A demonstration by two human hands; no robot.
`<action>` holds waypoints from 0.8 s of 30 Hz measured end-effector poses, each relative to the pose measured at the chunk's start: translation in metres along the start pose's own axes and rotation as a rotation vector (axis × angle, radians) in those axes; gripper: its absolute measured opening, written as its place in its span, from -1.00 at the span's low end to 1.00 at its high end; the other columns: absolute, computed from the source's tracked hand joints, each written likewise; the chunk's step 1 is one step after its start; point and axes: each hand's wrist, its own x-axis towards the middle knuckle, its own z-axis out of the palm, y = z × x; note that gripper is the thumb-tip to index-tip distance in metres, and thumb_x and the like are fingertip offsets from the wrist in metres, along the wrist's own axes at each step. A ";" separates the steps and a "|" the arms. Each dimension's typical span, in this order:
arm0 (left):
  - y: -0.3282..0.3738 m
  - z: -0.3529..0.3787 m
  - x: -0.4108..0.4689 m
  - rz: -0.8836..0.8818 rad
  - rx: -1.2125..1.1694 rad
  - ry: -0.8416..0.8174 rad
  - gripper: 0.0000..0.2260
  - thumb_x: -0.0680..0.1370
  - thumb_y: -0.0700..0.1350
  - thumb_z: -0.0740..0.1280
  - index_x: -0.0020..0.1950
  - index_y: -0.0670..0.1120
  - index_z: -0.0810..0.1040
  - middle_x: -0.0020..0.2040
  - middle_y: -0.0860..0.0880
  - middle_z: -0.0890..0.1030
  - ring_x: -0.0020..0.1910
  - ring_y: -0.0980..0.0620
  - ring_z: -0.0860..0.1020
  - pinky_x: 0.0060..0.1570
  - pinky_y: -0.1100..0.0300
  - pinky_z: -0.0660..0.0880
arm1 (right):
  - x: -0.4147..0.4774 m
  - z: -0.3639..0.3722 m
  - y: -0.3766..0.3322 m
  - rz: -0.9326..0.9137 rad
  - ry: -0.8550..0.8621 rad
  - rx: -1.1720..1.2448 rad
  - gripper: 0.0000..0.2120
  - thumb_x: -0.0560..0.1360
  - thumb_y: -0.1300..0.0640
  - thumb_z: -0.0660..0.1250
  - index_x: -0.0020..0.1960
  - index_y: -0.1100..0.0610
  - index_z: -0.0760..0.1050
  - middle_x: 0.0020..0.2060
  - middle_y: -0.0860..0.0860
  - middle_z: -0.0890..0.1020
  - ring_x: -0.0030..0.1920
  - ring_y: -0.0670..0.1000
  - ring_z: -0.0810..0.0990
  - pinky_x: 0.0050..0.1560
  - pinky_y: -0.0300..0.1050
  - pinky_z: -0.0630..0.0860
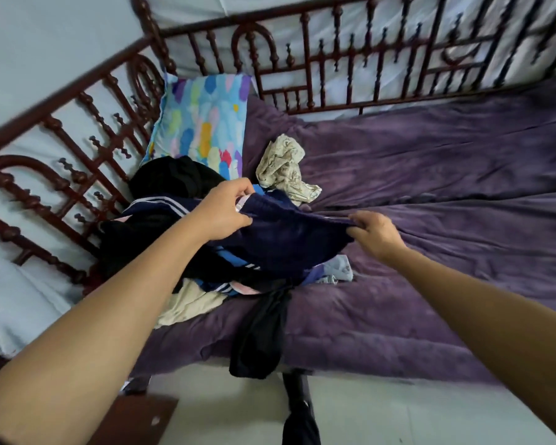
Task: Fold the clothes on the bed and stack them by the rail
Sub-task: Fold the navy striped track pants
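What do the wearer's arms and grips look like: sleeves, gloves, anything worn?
Left forearm and right forearm are bare to the frame edge, with no sleeves in view. Left grip and right grip are ungloved; no watch, band or ring shows.

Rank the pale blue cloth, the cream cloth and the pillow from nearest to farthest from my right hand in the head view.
1. Pale blue cloth, just below the right hand, which grips the navy garment.
2. Cream cloth, beyond the hand, to its left.
3. Pillow, farthest, in the far left corner.
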 end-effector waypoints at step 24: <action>0.283 0.205 0.271 0.206 -0.178 -0.404 -0.56 0.35 -0.36 0.47 0.09 0.01 0.44 0.05 -0.09 0.54 -0.11 -0.03 0.53 -0.23 0.19 0.46 | -0.024 -0.385 0.202 0.441 0.711 -0.212 -0.59 0.32 -0.27 0.44 -0.14 0.08 0.67 -0.38 0.04 0.57 -0.30 -0.03 0.53 -0.30 -0.05 0.43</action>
